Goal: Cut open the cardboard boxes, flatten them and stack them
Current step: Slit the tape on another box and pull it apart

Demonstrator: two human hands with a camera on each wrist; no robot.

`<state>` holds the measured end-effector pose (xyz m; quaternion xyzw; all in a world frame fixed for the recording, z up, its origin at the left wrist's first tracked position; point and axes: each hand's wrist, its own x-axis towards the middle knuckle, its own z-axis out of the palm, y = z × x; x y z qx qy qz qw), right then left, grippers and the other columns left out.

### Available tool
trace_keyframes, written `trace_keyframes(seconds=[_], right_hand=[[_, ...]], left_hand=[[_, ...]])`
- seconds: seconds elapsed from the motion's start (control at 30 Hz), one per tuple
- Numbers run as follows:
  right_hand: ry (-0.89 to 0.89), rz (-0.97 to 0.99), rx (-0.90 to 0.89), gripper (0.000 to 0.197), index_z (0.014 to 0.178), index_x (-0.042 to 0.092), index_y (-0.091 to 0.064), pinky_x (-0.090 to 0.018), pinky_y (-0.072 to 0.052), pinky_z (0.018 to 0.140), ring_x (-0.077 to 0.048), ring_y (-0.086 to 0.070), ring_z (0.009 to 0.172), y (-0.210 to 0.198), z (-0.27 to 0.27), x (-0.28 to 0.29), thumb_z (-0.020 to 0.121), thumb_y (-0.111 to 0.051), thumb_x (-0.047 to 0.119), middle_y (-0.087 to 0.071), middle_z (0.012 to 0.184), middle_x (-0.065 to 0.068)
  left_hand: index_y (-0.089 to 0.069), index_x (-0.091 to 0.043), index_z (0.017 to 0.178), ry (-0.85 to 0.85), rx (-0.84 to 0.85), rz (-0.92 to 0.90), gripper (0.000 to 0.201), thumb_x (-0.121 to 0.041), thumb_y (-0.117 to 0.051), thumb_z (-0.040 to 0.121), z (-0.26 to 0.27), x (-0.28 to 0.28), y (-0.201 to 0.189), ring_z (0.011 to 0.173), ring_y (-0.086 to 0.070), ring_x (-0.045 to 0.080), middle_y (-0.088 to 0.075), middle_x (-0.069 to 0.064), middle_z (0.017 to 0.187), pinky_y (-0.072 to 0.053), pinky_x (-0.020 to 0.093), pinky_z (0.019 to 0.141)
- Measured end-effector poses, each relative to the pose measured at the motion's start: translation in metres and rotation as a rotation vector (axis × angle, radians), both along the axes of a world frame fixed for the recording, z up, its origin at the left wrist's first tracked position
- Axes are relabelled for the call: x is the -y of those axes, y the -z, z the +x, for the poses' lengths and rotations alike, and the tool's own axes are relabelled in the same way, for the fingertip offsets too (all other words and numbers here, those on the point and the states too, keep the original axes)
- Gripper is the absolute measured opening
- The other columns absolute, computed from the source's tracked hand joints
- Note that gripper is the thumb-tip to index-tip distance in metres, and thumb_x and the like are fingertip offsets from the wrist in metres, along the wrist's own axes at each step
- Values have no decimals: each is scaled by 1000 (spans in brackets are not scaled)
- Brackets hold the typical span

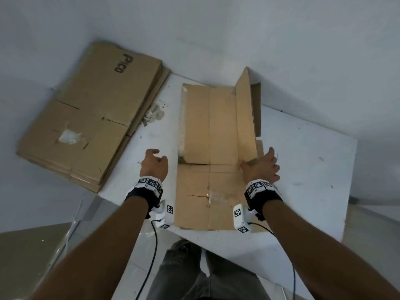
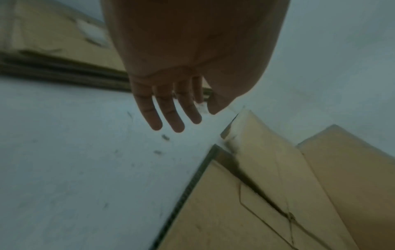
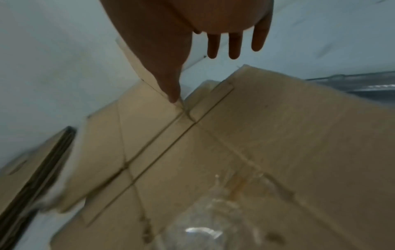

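One opened box (image 1: 208, 148), one stack (image 1: 86, 118)

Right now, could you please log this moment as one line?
left hand open, free | right hand open at box flap | stack left

Bare storeroom or workroom. A scuffed white table (image 1: 303, 169) stands against plain white walls (image 1: 216, 29). Flattened cardboard boxes (image 1: 86, 118) lie stacked.

Right hand (image 3: 192, 25) seen from wrist, fingers (image 3: 235, 45) straight & spread, thumb tip touching a flap crease of flattened cardboard box (image 3: 278, 135). Clear tape scrap (image 3: 205, 225) on box; cardboard stack edge (image 3: 36, 177) at left.
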<state>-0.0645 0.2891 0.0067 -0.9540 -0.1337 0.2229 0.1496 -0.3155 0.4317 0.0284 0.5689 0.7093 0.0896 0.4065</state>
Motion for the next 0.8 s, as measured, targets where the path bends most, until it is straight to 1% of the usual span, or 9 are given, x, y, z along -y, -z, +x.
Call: trace_keyframes(seconds=[0.07,0.13,0.2,0.27,0.37,0.47,0.57,0.67,0.8], right_hand=[[87,76,-16,93,156,23,-13,-57,-35,105,-39,-41,134,10,0,3,85,-71,37,-38,153,-10],[113,98,-3,84,155,27,-14,-59,-40,103,-40,-44,130,18,-2,5,89,-66,29,-37,153,-8],[64,37,23,81,156,29,-13,-60,-41,102,-40,-44,131,28,-3,9,93,-63,25,-31,157,-8],[26,-2,34,83,158,27,-9,-60,-39,103,-40,-45,132,37,2,13,95,-63,23,-27,161,-9],[56,-17,25,93,160,27,1,-61,-37,107,-40,-40,137,44,14,10,93,-64,20,-20,164,-10],[-46,-108,8,99,161,24,6,-57,-34,108,-38,-35,139,47,27,-1,90,-64,24,-23,162,-13],[-93,-153,-88,96,158,17,-13,-54,-31,109,-36,-35,138,45,35,-15,83,-65,48,-33,152,-13],[-92,-88,-219,73,149,14,-33,-50,-34,109,-37,-40,135,44,34,-22,91,-50,56,-41,147,-14],[-46,150,-385,64,150,7,-35,-39,-37,106,-37,-46,134,33,19,-25,101,-48,46,-47,148,-18]], left_hand=[[-49,-13,138,55,11,-39,46,-38,-60,101,6,8,17,111,-61,30,-63,12,131,-48,39,91],[-40,-13,147,149,-52,-138,75,-54,-70,91,17,20,32,129,-50,37,-47,16,145,-44,47,103],[-29,-11,153,249,-163,-234,103,-62,-79,79,31,38,46,135,-41,42,-33,17,150,-41,52,106],[-23,-10,155,270,-178,-269,113,-59,-84,74,43,54,56,135,-40,43,-29,16,151,-43,52,105],[-20,-13,155,244,-163,-251,107,-47,-86,78,49,64,69,133,-45,44,-30,15,151,-47,52,102],[-24,-13,148,224,-55,-270,89,-37,-82,84,42,65,69,124,-53,39,-45,16,144,-47,41,92],[-26,-17,142,150,97,-202,72,-24,-76,91,24,66,62,119,-57,35,-54,15,132,-47,37,92],[-29,-20,146,185,164,-85,60,-18,-66,98,6,71,46,111,-62,34,-63,16,126,-52,47,98],[-38,-15,146,303,123,173,54,-13,-58,96,-21,68,2,68,-59,27,-62,5,77,-50,41,65]])
